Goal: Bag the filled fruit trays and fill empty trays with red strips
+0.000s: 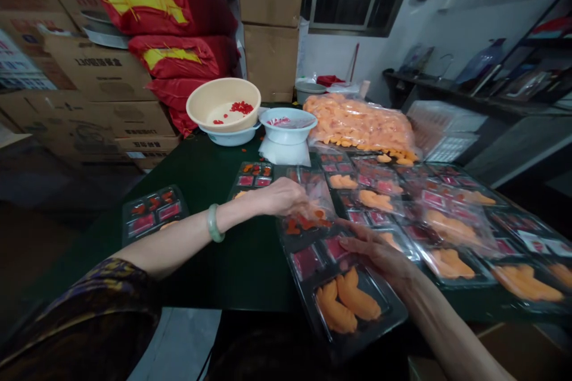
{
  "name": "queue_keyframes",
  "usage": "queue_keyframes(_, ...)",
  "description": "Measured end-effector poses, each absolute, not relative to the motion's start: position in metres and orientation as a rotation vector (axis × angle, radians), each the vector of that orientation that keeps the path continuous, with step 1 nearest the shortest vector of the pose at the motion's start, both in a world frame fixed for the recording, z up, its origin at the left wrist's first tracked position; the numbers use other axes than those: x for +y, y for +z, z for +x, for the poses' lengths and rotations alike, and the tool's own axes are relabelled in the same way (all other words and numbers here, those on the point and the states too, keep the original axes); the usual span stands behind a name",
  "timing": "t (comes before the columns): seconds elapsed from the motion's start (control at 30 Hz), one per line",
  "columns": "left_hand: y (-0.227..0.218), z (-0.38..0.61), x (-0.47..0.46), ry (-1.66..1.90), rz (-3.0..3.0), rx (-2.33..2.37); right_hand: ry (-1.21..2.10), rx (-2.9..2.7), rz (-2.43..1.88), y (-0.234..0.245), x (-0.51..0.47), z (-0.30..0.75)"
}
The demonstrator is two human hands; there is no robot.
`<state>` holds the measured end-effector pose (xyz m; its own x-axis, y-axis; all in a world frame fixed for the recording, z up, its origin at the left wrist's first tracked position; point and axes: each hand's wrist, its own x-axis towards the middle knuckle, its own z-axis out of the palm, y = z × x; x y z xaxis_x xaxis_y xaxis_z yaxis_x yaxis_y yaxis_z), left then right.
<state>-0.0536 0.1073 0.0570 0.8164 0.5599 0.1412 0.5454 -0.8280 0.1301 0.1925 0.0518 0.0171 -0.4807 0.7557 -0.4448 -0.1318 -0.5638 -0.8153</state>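
Observation:
My right hand (375,250) grips the right side of a black compartment tray (308,309), which is tilted over the table's near edge. Its near compartment holds two orange, lobed pieces (346,300). Farther up sit two dark red squares (308,262) and a row of small orange-red pieces (306,223). My left hand (286,196), with a green bangle at the wrist, reaches to the tray's far end. Its fingers are closed on a clear plastic bag (319,190) there, partly hidden and blurred. Similar filled trays (451,265), some in clear plastic, cover the table's right side.
A filled tray (154,211) lies at the left of the dark green table (201,178). At the back stand a cream basin (223,104) with red bits, a light blue bowl (288,125) and a large clear bag of orange pieces (357,122). Red sacks (165,0) and cartons are stacked behind.

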Motion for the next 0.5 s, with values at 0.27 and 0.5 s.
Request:
queue_keyframes(0.27, 0.053, -0.036, 0.083, 0.401, 3.066, 0.846, 1.922, -1.1, -1.046, 0.018, 0.049, 0.185)
queue_keyframes(0.5, 0.032, -0.057, 0.077, 0.793, 2.825, 1.218, 1.951, -1.038, -1.022, 0.01, 0.037, 0.192)
